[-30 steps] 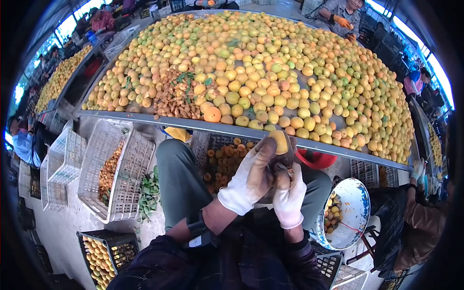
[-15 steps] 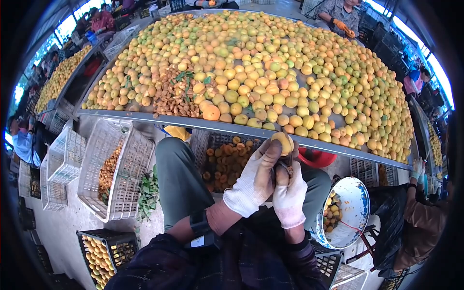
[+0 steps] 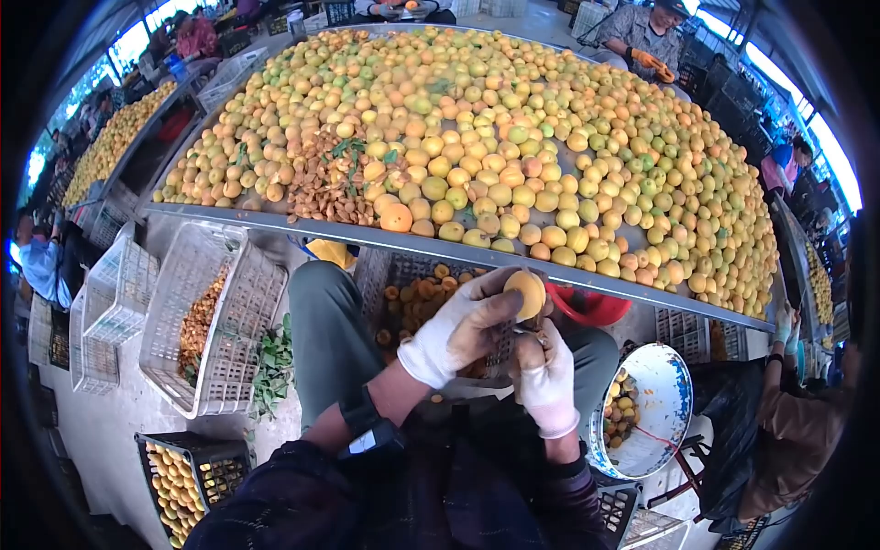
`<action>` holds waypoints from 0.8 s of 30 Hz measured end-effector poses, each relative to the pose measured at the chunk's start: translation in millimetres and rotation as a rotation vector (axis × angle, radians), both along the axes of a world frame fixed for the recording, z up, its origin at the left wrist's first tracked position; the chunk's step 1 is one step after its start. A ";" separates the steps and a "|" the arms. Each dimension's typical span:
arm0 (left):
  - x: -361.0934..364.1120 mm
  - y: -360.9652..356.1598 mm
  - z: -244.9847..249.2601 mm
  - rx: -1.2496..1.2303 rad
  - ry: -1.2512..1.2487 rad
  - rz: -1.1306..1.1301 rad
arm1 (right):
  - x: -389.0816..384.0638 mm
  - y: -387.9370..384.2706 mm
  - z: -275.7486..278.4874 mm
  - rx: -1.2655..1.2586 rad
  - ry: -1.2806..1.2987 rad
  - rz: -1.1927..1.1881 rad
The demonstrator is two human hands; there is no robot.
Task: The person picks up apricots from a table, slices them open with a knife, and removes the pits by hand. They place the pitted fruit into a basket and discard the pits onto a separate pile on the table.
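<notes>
I see the fruit (image 3: 526, 293) just off the near edge of the table (image 3: 385, 240), pinched between thumb and fingers of the left hand (image 3: 463, 330); the right hand (image 3: 547, 371) curls below, its hold unclear. I'd judge the fruit light, soft, bruisable: cradle its sides.

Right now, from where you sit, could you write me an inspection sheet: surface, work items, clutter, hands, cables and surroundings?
Surface: table heaped with yellow-orange fruit; brown pieces lie near its front edge.
Work items: one yellow fruit, held in the left hand.
Clutter: leafy stems beside a white crate; red bowl below the table edge.
Hands: both gloved in white, soiled; left grips the yellow fruit; right hand is curled close by it, any tool unclear.
Cables: nothing seen.
Surroundings: another person across the table, in orange gloves; white bucket holding fruit at right.
</notes>
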State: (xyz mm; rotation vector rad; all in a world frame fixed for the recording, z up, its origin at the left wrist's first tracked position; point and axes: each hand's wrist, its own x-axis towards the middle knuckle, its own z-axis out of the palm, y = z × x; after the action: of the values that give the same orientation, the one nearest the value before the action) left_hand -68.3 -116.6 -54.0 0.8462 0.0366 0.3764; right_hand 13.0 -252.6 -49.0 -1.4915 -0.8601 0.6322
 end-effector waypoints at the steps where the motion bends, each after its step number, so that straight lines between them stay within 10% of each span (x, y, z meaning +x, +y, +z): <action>1: -4.9 12.9 8.9 0.318 0.048 -0.029 | 7.6 -6.7 1.1 -0.063 -0.012 0.101; 3: -9.2 21.9 28.7 0.677 0.203 -0.082 | 16.4 -9.5 -4.6 -0.072 -0.090 0.127; 7: -5.1 2.3 29.7 0.609 0.128 0.087 | 12.2 -8.2 8.7 -0.122 0.215 0.144; 9: 3.2 -28.0 6.8 -0.096 0.008 0.069 | 2.3 -5.5 2.8 0.020 0.421 0.046; 12: 1.8 -28.8 0.7 -0.175 0.003 0.072 | 3.5 -3.0 -2.0 0.014 0.286 0.047; 17: -15.7 24.4 31.7 0.644 0.128 -0.049 | 32.1 -18.7 10.5 -0.226 -0.055 0.233; 21: -15.4 34.7 33.7 0.732 0.271 -0.174 | 49.9 -17.4 36.7 -0.398 -0.361 0.333; 23: -14.6 23.8 27.9 0.720 0.202 -0.098 | 58.1 -16.6 38.5 -0.492 0.045 0.323; 24: -13.2 16.6 26.3 0.418 0.216 -0.084 | 56.1 -16.4 34.1 -0.037 0.173 0.238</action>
State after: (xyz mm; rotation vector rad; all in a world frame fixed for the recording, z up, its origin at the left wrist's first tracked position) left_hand -81.5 -100.0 -27.7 1.2953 0.1255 0.2137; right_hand 69.1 -269.0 -15.0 -1.3550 -0.9020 0.9435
